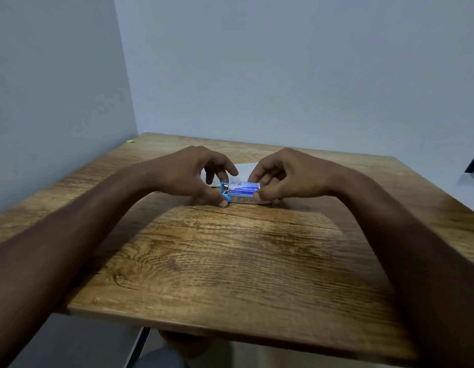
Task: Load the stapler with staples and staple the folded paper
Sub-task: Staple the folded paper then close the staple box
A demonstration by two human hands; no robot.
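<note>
Your left hand [189,176] rests on the desk [230,261], thumb tip down by the blue stapler [225,192], fingers curled loosely above it; whether that grip actually clasps the stapler you cannot tell. The stapler lies near the desk's middle, its metal base stretching rightward. Just above the base sits the small blue staple box [244,189], pinched between thumb and fingers of your right hand [286,176]. Behind both hands, white paper [244,168] lies flat.
</note>
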